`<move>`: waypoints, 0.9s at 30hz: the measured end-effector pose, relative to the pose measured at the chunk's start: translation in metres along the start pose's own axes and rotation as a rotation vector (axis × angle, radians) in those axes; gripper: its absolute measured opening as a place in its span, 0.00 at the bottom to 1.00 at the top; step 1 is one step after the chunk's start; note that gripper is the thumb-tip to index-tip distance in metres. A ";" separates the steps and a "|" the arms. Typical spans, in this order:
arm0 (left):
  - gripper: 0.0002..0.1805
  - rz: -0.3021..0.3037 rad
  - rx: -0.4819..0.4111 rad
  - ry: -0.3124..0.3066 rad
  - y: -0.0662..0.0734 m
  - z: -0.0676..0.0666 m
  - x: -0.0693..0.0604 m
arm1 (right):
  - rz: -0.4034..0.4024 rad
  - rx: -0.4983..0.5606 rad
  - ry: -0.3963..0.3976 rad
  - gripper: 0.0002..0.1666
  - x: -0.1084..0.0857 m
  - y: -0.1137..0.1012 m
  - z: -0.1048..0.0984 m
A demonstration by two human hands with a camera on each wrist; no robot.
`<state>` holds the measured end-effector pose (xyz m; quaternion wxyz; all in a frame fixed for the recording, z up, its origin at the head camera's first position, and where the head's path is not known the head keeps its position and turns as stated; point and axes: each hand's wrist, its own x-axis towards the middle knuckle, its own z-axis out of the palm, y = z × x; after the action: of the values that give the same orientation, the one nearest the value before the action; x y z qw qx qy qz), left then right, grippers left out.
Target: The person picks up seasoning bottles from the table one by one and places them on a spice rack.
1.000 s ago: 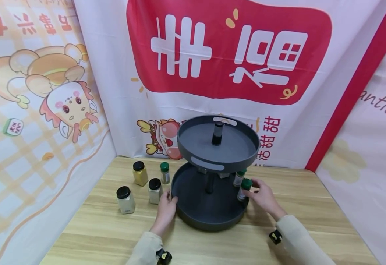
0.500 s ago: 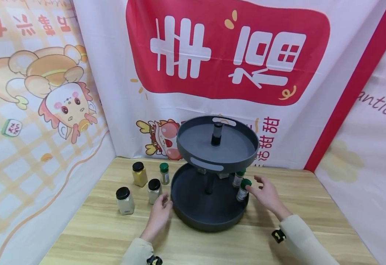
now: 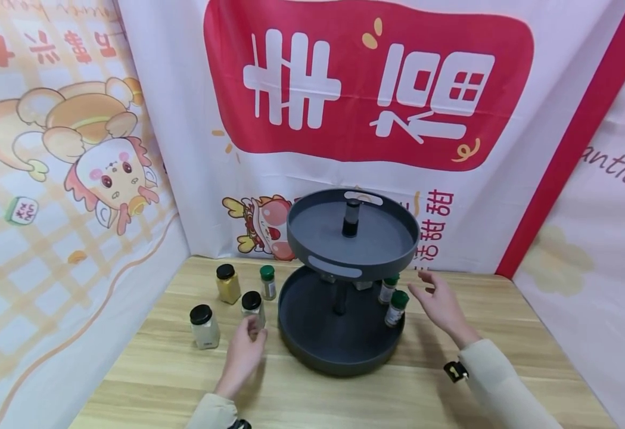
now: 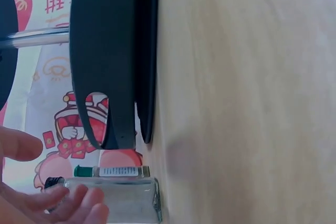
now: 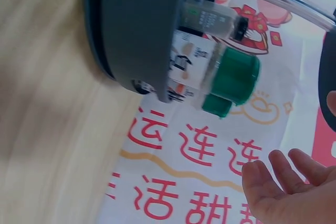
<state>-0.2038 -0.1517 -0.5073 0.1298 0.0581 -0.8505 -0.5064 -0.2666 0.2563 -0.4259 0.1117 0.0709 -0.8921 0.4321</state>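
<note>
My left hand (image 3: pixel 244 354) is beside a black-lidded jar (image 3: pixel 252 302) on the table, its fingers loosely bent in front of the glass. In the left wrist view the thumb stands apart and the fingers overlap the clear jar (image 4: pixel 131 199); whether they touch it I cannot tell. To the right of a dark grey two-tier turntable rack (image 3: pixel 339 364), my right hand (image 3: pixel 443 307) hovers with nothing in it. On the lower tier near that hand stand two green-lidded spice bottles, one in front (image 3: pixel 395 310) and one behind (image 3: pixel 388 289).
Left of the rack stand a yellow-filled jar (image 3: pixel 229 286), a pale-filled jar (image 3: pixel 205 329) and another green-lidded bottle (image 3: pixel 268 283). More jars at the lower tier's back are partly hidden by the upper tier (image 3: pixel 376 232). A printed cloth (image 3: pixel 183 119) hangs behind the table.
My right hand has let go of the front green-lidded bottle and drawn back rightward. The left hand has left the rack's rim and moved left to the black-lidded jar.
</note>
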 end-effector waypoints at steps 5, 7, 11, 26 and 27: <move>0.27 -0.045 0.050 0.017 -0.001 -0.004 0.001 | -0.015 0.055 0.018 0.34 0.005 -0.006 -0.009; 0.32 -0.068 0.066 0.016 -0.002 -0.005 0.003 | -0.029 0.068 0.027 0.33 0.007 -0.010 -0.012; 0.40 -0.104 0.069 0.005 -0.007 -0.007 0.009 | -0.040 0.083 0.042 0.33 0.011 -0.018 -0.017; 0.47 -0.205 -0.118 -0.029 -0.017 -0.006 0.034 | -0.140 0.113 0.093 0.35 0.026 -0.060 -0.029; 0.46 -0.202 -0.135 -0.026 -0.017 -0.006 0.036 | -0.142 0.111 0.096 0.36 0.027 -0.063 -0.030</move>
<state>-0.2369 -0.1727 -0.5135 0.0706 0.1280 -0.8059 -0.5738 -0.2746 0.2404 -0.3533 0.1807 0.1194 -0.8531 0.4747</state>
